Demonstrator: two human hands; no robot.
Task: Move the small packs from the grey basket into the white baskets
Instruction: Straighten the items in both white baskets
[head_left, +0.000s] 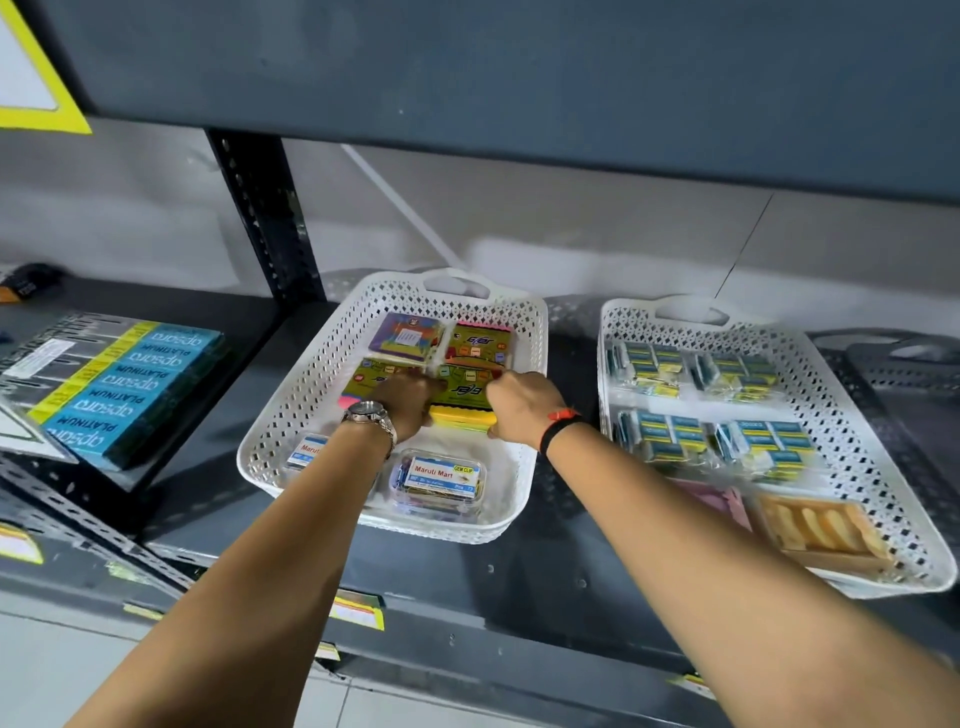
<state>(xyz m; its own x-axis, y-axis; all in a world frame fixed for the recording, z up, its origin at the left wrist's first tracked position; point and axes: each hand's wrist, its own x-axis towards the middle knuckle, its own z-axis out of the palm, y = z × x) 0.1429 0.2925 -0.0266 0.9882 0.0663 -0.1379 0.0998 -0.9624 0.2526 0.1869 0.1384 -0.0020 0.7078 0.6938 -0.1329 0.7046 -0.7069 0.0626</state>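
Two white perforated baskets stand on a dark shelf. The left white basket (291, 415) holds colourful sticky-note packs (410, 338) at the back and clear boxes of clips (441, 480) at the front. Both hands reach into it. My left hand (410, 402), with a watch on the wrist, rests on the packs on the left. My right hand (519, 405) grips the right end of a yellow and pink pack (460, 418). The right white basket (883, 447) holds several blue and yellow small boxes (670, 436). A grey basket (914, 374) lies partly visible at the far right.
Blue pencil boxes (124, 389) lie stacked on the shelf to the left, past a dark perforated upright post (265, 218). Another shelf board hangs low overhead. A wooden item (826, 530) and a pink pack sit at the front of the right basket. Yellow price labels line the shelf edge.
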